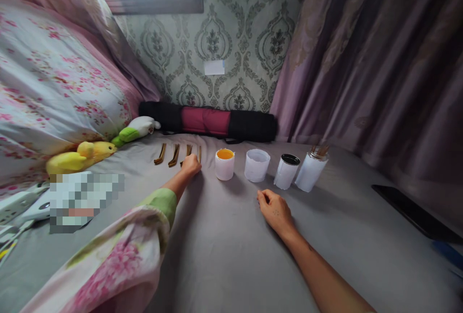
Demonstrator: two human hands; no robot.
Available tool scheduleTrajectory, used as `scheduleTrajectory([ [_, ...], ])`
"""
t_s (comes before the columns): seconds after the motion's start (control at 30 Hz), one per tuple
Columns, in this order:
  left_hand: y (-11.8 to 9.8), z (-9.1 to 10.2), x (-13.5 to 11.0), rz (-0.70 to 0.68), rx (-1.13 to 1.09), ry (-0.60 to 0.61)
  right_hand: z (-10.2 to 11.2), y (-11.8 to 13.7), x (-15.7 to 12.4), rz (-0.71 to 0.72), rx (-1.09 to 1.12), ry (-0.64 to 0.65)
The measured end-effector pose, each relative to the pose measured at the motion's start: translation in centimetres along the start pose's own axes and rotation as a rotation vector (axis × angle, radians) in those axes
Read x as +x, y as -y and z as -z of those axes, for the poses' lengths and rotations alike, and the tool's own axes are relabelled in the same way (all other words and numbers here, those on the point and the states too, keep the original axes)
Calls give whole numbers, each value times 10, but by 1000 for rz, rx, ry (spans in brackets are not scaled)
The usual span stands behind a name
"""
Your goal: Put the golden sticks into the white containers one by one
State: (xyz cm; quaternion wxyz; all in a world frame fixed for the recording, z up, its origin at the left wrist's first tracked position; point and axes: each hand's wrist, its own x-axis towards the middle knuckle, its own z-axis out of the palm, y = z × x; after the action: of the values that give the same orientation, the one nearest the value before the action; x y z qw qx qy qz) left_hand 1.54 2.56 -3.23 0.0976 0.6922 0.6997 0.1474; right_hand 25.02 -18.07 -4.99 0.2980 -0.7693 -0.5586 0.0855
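Floral sleeve (119, 260), brown sticks (174, 155) beside curled left hand (191, 164), hold unclear; right hand (277, 210) half-open, empty

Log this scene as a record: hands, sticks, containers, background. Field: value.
left_hand: left hand at the brown sticks, grip unclear
right_hand: right hand curled, nearer the wearer than the containers, no held item visible
sticks: separate groups on grey sheet, partly hidden by left hand
containers_left_to_right: orange-lined cup; wide whitish cup; dark-lined can; can with thin sticks in it
behind: black-and-maroon roll by the wall
far_left: yellow plush toy
far_right: dark flat object
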Motion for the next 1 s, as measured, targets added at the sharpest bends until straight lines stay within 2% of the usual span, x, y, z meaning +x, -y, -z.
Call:
scheduleTrajectory([
  [1.0,-2,4,-6,-4,-4,-19,1,1,-1,-11,-25,13],
])
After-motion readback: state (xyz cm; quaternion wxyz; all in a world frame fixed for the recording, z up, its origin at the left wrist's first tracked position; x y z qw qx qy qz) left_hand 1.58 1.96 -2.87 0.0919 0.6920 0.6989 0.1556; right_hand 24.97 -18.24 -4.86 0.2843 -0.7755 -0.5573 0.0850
